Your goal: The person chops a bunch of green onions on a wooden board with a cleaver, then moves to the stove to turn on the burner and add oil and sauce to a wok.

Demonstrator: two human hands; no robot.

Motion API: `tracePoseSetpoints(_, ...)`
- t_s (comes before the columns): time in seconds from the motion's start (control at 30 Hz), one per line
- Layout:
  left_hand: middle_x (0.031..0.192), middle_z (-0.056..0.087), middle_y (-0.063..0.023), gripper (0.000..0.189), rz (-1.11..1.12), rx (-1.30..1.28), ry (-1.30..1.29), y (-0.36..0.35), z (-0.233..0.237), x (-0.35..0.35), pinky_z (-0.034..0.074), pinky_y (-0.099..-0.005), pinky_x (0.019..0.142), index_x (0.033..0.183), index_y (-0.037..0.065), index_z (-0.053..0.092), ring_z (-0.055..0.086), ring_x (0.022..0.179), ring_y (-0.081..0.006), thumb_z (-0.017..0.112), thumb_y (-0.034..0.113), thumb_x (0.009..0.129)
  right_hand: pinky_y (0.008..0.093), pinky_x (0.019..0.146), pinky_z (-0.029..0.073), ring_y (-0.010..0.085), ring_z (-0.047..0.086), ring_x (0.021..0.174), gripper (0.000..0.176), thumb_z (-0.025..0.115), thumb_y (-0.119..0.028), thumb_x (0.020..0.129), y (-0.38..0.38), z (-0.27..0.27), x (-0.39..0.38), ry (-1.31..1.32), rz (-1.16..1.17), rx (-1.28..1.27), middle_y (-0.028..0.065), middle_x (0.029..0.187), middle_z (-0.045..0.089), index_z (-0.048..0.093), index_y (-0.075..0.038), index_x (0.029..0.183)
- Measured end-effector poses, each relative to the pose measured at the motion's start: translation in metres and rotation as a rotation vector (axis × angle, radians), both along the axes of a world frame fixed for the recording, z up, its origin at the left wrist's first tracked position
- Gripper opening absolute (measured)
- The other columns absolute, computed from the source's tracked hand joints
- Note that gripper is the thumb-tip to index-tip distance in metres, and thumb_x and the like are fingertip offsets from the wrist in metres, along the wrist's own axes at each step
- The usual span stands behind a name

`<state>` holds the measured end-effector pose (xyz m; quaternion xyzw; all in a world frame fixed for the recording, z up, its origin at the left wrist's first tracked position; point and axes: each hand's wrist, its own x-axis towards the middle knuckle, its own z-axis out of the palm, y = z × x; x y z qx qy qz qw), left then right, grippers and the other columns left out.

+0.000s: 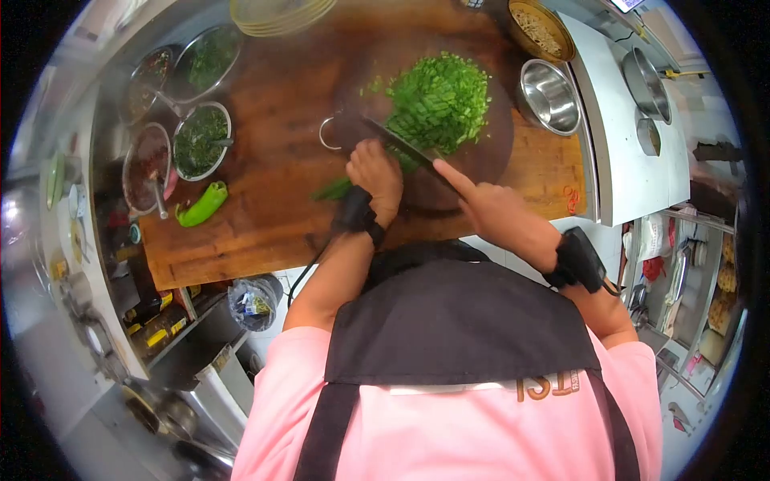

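Observation:
My right hand (501, 210) is closed round the handle of a kitchen knife (405, 144), its blade pointing to the upper left. Beside the blade, my left hand (375, 178) has its fingers curled down over long green vegetables (333, 190), which look like green peppers and stick out on both sides of it. These lie on a round dark chopping board (499, 152) with a metal ring at its left edge. Beyond the knife, a heap of chopped green pieces (441, 100) covers the board's far part. Most of what the left hand holds is hidden.
A whole green pepper (202, 204) lies left on the wooden table (273, 160), near a bowl of chopped greens (200, 140) and other bowls with spoons. To the right are a steel bowl (550, 96), a bowl of pale bits (539, 32) and red rubber bands (571, 199).

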<state>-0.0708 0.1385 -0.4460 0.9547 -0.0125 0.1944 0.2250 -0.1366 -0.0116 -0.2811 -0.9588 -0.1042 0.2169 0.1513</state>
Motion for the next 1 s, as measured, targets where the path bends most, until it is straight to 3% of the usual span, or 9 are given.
tracePoseSetpoints(0.2, 0.088, 0.051, -0.0066, 0.025, -0.04, 0.019, -0.026, 0.003, -0.007, 0.0, 0.037, -0.0398, 0.069, 0.088, 0.01, 0.051, 0.049, 0.085, -0.0273, 0.062, 0.012, 0.065, 0.0495, 0.057, 0.041, 0.0425, 0.055, 0.062, 0.064, 0.047, -0.01, 0.083, -0.011, 0.011, -0.013, 0.219, -0.055, 0.068, 0.0244, 0.068, 0.056, 0.017, -0.02, 0.139)
tracePoseSetpoints(0.4, 0.086, 0.05, -0.0062, 0.022, -0.093, 0.028, 0.007, 0.004, -0.002, 0.0, 0.036, -0.0391, 0.068, 0.085, 0.01, 0.051, 0.05, 0.083, -0.0259, 0.06, 0.013, 0.065, 0.0507, 0.055, 0.042, 0.0404, 0.056, 0.06, 0.064, 0.044, -0.009, 0.082, 0.01, -0.06, 0.006, 0.015, -0.103, 0.189, 0.0236, 0.068, 0.058, 0.016, -0.018, 0.139)
tracePoseSetpoints(0.5, 0.086, 0.051, -0.0064, 0.023, -0.1, 0.045, -0.022, 0.005, -0.002, 0.0, 0.037, -0.039, 0.069, 0.085, 0.009, 0.05, 0.05, 0.084, -0.0264, 0.061, 0.013, 0.065, 0.0502, 0.055, 0.043, 0.0398, 0.057, 0.06, 0.063, 0.045, -0.012, 0.083, 0.019, -0.045, 0.018, -0.081, -0.043, 0.191, 0.0234, 0.069, 0.059, 0.017, -0.019, 0.138)
tracePoseSetpoints(0.6, 0.09, 0.051, -0.0091, 0.017, -0.054, -0.031, -0.028, 0.002, 0.0, -0.002, 0.037, -0.04, 0.07, 0.085, 0.009, 0.048, 0.048, 0.085, -0.0291, 0.056, 0.009, 0.07, 0.0494, 0.057, 0.043, 0.0402, 0.057, 0.062, 0.064, 0.049, -0.011, 0.083, 0.009, -0.018, 0.023, 0.028, -0.028, 0.087, 0.0246, 0.069, 0.057, 0.018, -0.021, 0.138)
tracePoseSetpoints(0.87, 0.087, 0.049, -0.01, 0.023, -0.068, -0.085, -0.07, 0.005, -0.006, -0.002, 0.036, -0.0409, 0.07, 0.086, 0.008, 0.047, 0.048, 0.084, -0.0301, 0.057, 0.007, 0.066, 0.0493, 0.057, 0.042, 0.0423, 0.056, 0.064, 0.065, 0.048, -0.01, 0.083, -0.012, 0.015, -0.01, 0.229, -0.033, 0.107, 0.0253, 0.07, 0.057, 0.016, -0.02, 0.139)
tracePoseSetpoints(1.0, 0.087, 0.048, -0.0111, 0.024, -0.051, -0.014, -0.047, 0.002, -0.004, -0.002, 0.036, -0.0413, 0.069, 0.086, 0.007, 0.047, 0.048, 0.083, -0.0308, 0.058, 0.009, 0.066, 0.0502, 0.058, 0.042, 0.0423, 0.056, 0.064, 0.066, 0.049, -0.01, 0.083, -0.001, -0.044, -0.009, 0.199, -0.111, 0.16, 0.0255, 0.07, 0.057, 0.015, -0.02, 0.139)
